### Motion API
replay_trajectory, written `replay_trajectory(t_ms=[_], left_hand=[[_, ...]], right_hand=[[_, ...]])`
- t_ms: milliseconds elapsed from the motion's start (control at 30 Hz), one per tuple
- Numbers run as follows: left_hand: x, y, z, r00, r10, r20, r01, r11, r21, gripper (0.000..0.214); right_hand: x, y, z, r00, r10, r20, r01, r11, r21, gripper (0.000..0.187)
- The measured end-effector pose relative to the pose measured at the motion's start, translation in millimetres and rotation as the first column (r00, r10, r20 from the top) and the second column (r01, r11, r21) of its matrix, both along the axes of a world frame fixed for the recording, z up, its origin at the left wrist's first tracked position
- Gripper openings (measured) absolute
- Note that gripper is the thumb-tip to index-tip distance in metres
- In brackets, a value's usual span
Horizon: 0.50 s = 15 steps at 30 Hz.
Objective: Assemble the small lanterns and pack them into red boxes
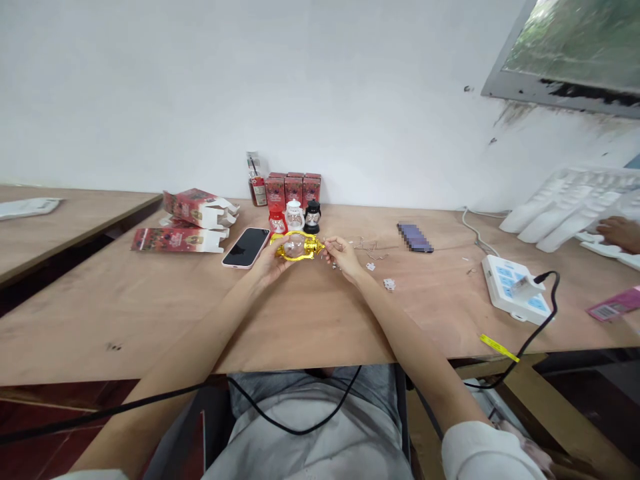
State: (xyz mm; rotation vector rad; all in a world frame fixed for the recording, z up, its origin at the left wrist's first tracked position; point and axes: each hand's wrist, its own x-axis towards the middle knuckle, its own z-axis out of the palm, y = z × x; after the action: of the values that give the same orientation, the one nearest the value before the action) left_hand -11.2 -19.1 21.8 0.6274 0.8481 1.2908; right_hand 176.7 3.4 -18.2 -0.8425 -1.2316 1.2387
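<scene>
A small gold toy lantern (296,246) with a clear globe lies on its side in the air above the table, its top pointing right. My left hand (271,265) is closed around its base end. At the top end, the fingers of my right hand (343,257) are pinched together at the lantern's tip; anything tiny between them is too small to make out. Just behind stand a red lantern (278,221), a white lantern (295,217) and a black lantern (313,217). Thin wire pieces (370,249) and small white parts (389,285) lie right of my right hand.
Red boxes (275,193) and a bottle (257,187) stand against the wall. Opened cartons (177,240) and a phone (246,247) lie left. To the right are a pixelated dark object (415,237), a power strip (516,289) with a black cable, white moulded pieces (545,207) and another person's hand (620,233).
</scene>
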Motion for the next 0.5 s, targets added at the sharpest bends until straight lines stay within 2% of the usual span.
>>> replay_trajectory(t_ms=[500], left_hand=[[1.5, -2.1, 1.3, 1.000, -0.001, -0.012, 0.001, 1.000, 0.010, 0.014]], right_hand=[[1.6, 2.0, -3.3, 0.996, -0.009, 0.089, 0.010, 1.000, -0.008, 0.049]])
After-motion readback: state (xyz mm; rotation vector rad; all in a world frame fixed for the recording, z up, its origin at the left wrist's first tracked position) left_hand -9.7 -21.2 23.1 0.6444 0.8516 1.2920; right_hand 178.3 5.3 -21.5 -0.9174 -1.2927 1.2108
